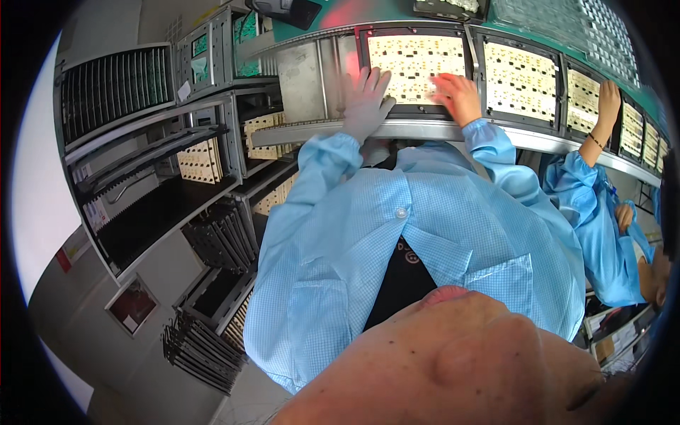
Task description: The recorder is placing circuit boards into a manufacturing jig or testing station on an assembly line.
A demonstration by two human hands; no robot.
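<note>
A cream circuit board panel (414, 60) with rows of small dark parts lies in a black frame (418, 110) on the rail line in front of me. My left hand (367, 103), in a pale grey glove, rests at the frame's left edge with its fingers spread and nothing in them. Over the panel's right side is my right hand (459, 98), bare, its fingers pointing left and apart. Those fingertips are slightly blurred, and I make out nothing held in them. To the right, a second cream panel (520, 78) sits in its own black frame.
Along the near side runs a metal rail (425, 129). At right a co-worker's hand (609, 103) touches another framed panel (582, 99). Racks (117, 85) with slots and upright boards (200, 161) stand at left. Clear plastic trays (559, 28) lie on the green surface beyond.
</note>
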